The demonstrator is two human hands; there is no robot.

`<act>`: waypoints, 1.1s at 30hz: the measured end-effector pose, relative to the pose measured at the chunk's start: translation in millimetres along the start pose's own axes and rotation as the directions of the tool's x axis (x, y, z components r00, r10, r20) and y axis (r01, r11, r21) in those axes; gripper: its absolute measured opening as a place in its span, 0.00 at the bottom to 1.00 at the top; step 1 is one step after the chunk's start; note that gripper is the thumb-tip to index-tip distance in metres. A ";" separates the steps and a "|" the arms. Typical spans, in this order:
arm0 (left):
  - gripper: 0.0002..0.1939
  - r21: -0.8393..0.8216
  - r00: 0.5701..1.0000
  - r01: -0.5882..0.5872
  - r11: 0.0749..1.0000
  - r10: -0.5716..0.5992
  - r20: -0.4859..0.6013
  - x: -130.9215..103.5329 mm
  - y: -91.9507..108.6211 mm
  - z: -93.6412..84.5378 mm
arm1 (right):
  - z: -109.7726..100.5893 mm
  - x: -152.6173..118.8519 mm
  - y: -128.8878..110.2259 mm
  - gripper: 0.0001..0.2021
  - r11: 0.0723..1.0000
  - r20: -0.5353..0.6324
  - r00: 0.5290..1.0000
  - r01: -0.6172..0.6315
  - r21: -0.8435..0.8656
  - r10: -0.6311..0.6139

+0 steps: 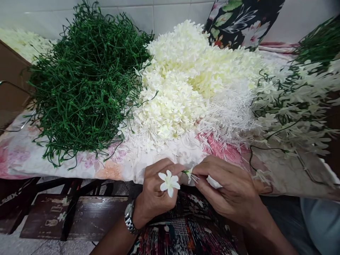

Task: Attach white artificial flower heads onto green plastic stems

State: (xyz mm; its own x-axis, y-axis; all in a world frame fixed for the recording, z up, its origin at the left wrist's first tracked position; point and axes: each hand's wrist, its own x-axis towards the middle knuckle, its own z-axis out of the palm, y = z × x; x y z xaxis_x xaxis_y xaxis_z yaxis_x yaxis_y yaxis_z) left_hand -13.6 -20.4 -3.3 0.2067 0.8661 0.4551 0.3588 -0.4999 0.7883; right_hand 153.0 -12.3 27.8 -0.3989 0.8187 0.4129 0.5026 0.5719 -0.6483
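Note:
My left hand (156, 196), a watch (129, 216) on its wrist, is closed around a green stem. An open white artificial flower (169, 183) shows in front of its knuckles. Between my two hands a smaller white blossom (189, 173) sits on a green stem tip held by the left thumb and finger. My right hand (228, 187) pinches at thin white stamens (195, 178) that stick out of this blossom. Beyond my hands lie a heap of cream-white petals (175, 99) and a pile of white stamens (231, 113).
A large heap of green stems (90, 81) stands at left on the flowered cloth (111, 170). Finished-looking white flowers on stems (287, 106) lie at right. A black floral cloth (241, 24) is at the back. A wooden bench (98, 216) is below left.

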 end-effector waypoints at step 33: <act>0.12 -0.004 0.980 -0.094 0.996 0.093 0.175 9.7 -10.5 3.4 | 17.3 -8.3 24.3 0.06 0.995 0.052 0.998 -0.023 0.099 0.018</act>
State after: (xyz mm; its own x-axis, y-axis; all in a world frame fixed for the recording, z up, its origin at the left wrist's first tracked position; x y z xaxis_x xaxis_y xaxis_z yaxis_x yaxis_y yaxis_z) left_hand -12.3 -6.8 -8.5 0.3954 0.8024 0.4470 0.3345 -0.5790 0.7435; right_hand 155.3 -6.1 -2.4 -0.4290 0.8252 0.3675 0.4331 0.5449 -0.7179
